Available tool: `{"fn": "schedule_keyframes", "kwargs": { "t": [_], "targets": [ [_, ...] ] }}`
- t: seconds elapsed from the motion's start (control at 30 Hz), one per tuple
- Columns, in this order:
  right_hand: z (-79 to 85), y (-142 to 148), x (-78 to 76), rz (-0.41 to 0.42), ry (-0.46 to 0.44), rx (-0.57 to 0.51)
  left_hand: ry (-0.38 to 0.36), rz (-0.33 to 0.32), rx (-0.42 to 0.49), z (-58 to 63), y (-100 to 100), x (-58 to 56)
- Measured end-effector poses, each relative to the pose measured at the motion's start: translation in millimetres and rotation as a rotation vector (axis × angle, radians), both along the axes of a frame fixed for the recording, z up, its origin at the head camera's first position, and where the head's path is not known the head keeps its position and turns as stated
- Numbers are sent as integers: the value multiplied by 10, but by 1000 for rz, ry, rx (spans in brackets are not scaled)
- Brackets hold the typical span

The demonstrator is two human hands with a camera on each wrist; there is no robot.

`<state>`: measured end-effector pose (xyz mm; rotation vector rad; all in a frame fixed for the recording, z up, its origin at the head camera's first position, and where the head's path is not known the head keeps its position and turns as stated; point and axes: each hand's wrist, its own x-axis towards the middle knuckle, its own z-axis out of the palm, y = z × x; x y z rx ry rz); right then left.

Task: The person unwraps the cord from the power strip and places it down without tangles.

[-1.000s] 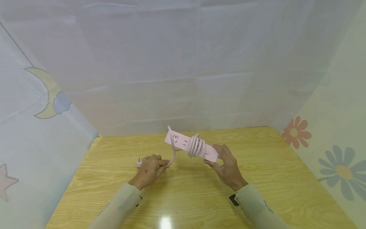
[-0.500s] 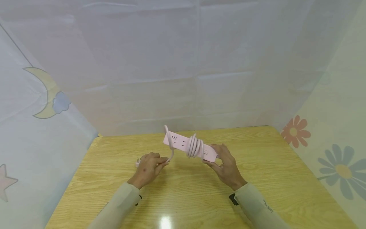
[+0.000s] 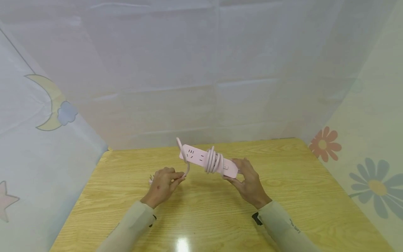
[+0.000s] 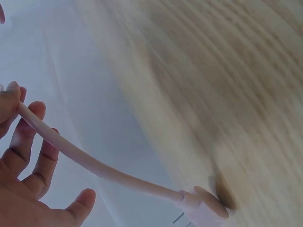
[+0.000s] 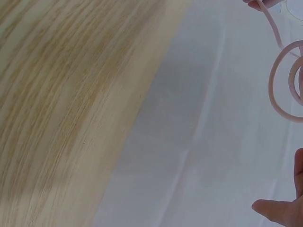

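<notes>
A pink power strip (image 3: 196, 155) is held up above the table, tilted down toward the right. Several turns of its cord (image 3: 213, 161) wrap its middle. My right hand (image 3: 251, 183) grips the strip's right end between thumb and fingers. Left of it, my left hand (image 3: 163, 185) pinches the free stretch of cord, which loops past the strip's left end. In the left wrist view the cord (image 4: 102, 169) runs from thumb and forefinger down to the plug (image 4: 207, 208); the other fingers are spread. The plug's prongs (image 3: 151, 177) show just beyond my left hand in the head view.
Underneath is a wood-grain table (image 3: 201, 217). A pale sheet (image 3: 217, 105) hangs at its far edge, with printed side sheets left and right bearing a moon (image 3: 51, 101) and flowers (image 3: 377, 188).
My left hand has shifted slightly left, drawing the cord loop out past the strip's left end. The strip has moved a little left with my right hand, its grip unchanged.
</notes>
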<state>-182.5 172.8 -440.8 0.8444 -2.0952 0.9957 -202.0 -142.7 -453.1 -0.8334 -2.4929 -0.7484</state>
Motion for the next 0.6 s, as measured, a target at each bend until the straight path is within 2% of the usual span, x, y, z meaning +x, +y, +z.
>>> {"fn": "schedule_keyframes", "kwargs": {
  "t": [0.1, 0.4, 0.6],
  "targets": [
    [-1, 4, -6, -8, 21, -5, -40, 4, 0, -20, 8, 22],
    [23, -2, -15, -24, 101, -28, -128, -59, -33, -123, 29, 81],
    [31, -14, -10, -18, 114, -40, -296, -67, -51, -221, 75, 154]
  ]
}}
